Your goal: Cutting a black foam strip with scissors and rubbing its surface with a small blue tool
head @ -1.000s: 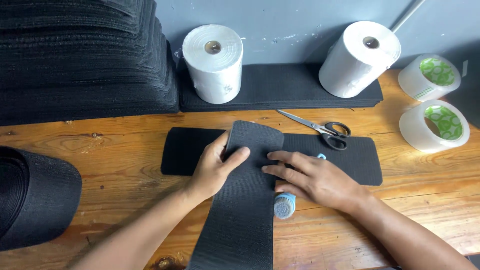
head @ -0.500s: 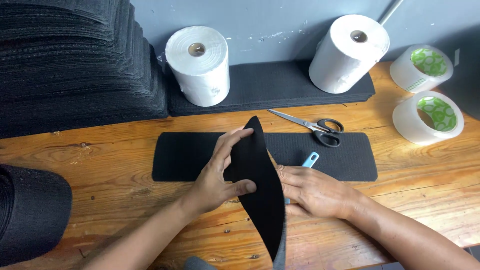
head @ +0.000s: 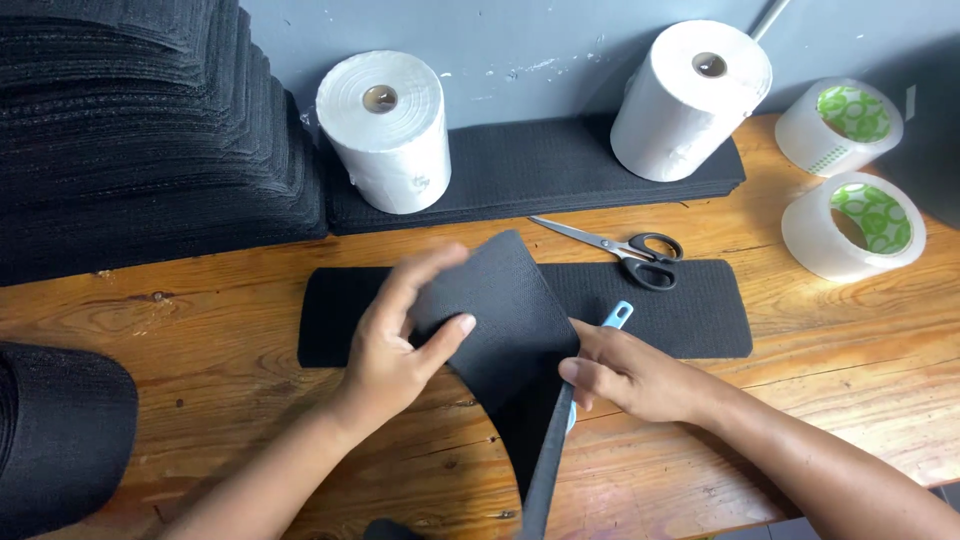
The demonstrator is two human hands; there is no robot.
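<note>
Gripping a bent black foam strip, the left hand clamps its raised end between thumb and fingers above a flat black strip on the wooden surface. The right hand pinches the strip's lower edge, beside a light-blue tool. Scissors lie just behind, near two white rolls and two tape rolls.

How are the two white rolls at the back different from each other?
The left white roll stands upright on its end, while the right white roll leans tilted toward the wall. The left white roll sits near the tall black stack; the right white roll sits near the two clear tape rolls. Both are white with a hole in the middle, and both rest on black sheets.
</note>
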